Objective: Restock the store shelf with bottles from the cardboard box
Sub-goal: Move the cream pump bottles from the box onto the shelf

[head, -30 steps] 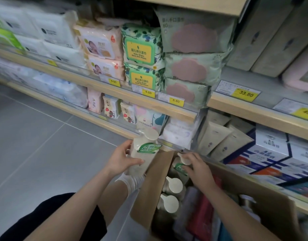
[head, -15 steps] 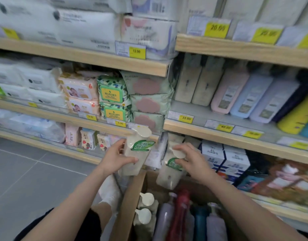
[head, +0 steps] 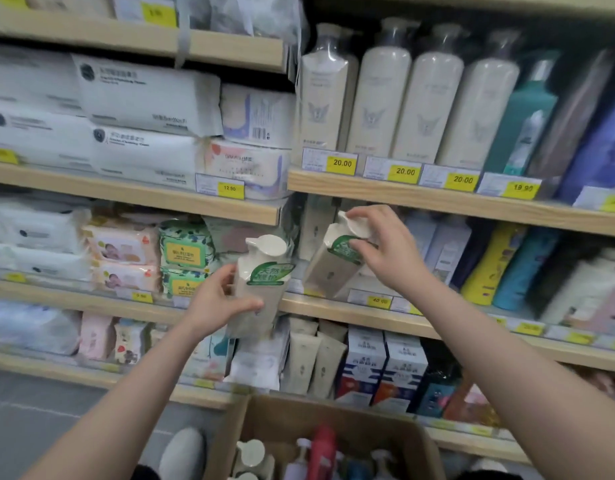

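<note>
While each hand's grip clasps 1 bottle, left hand [head: 216,303] on the left bottle [head: 261,282], right hand [head: 385,252] tipping the right bottle [head: 334,265] toward the shelf [head: 334,311], placing seems underway; next, stand it upright.

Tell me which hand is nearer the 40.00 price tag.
Right. The right hand holds its bottle just above the tag; the left hand holds the other bottle well off to the tag's left.

hands: 2 [head: 218,303] [head: 385,249] | held bottles: 2 [head: 261,289] [head: 334,265] | cream bottles top shelf: 4 [head: 325,95] | box: 1 [head: 334,415] | 20.00 tags: 3 [head: 342,163]
</note>
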A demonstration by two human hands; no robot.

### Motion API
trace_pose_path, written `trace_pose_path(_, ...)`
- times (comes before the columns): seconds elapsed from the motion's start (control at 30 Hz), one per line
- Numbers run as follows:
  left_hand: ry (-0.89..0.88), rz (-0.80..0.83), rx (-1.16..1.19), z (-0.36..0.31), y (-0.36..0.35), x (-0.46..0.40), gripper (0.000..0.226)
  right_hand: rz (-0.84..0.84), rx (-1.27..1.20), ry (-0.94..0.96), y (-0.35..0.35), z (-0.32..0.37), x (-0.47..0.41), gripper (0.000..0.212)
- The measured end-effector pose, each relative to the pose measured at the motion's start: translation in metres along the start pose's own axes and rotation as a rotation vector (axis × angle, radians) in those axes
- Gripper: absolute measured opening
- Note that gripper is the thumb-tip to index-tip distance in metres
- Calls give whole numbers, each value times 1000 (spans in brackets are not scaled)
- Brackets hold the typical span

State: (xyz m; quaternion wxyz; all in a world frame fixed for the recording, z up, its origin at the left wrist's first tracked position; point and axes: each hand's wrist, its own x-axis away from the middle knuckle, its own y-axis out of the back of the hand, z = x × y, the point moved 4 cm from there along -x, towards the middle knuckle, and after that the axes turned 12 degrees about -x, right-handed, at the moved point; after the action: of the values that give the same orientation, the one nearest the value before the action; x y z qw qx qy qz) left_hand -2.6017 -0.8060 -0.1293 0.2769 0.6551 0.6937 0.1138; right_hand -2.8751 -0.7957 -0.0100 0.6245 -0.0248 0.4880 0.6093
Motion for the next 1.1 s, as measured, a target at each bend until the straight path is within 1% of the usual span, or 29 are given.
trace_pose_path(0.1, -16, -6, 10, 6, -1, -4, 67, -31, 79, 55, -8, 0, -14, 38)
trace_pose_path(0.2, -7, -46, 44, 25, -7, -8, 61, 2, 155, 95, -34, -15, -19, 38)
trace_pose_path(0.33, 2, -38, 28, 50, -15, -19, 62, 7, 156, 102, -64, -46, -17, 37)
trace_pose_path(0.4, 1, -34, 9, 56, -16, -25, 63, -59, 99, 43, -72, -58, -20, 44)
trace_pose_path(0.47, 3, -44, 17, 59, -17, -31, 62, -132, -8, -55, -77, -68, -23, 54)
trace_pose_path(0.5, 7, -52, 33, 59, -16, -33, 60, -157, -69, -84, -79, -73, -24, 55)
trace_pose_path(0.57, 19, -67, 69, 58, -15, -35, 57, -188, -125, -83, -82, -78, -28, 49)
trace_pose_path(0.7, 35, -72, 98, 55, -16, -39, 55, -170, -148, -75, -87, -80, -35, 44)
trace_pose_path(0.87, 46, -64, 109, 55, -17, -40, 57, -257, -340, -110, -81, -81, -42, 43)
trace_pose_path(0.93, 59, -60, 123, 57, -19, -41, 58, -278, -394, -153, -84, -85, -44, 43)
trace_pose_path(1.03, 60, -55, 123, 59, -21, -42, 60, -249, -443, -307, -102, -101, -41, 49)
trace_pose_path(1.1, 60, -52, 121, 61, -22, -43, 61, -268, -471, -364, -109, -109, -41, 53)
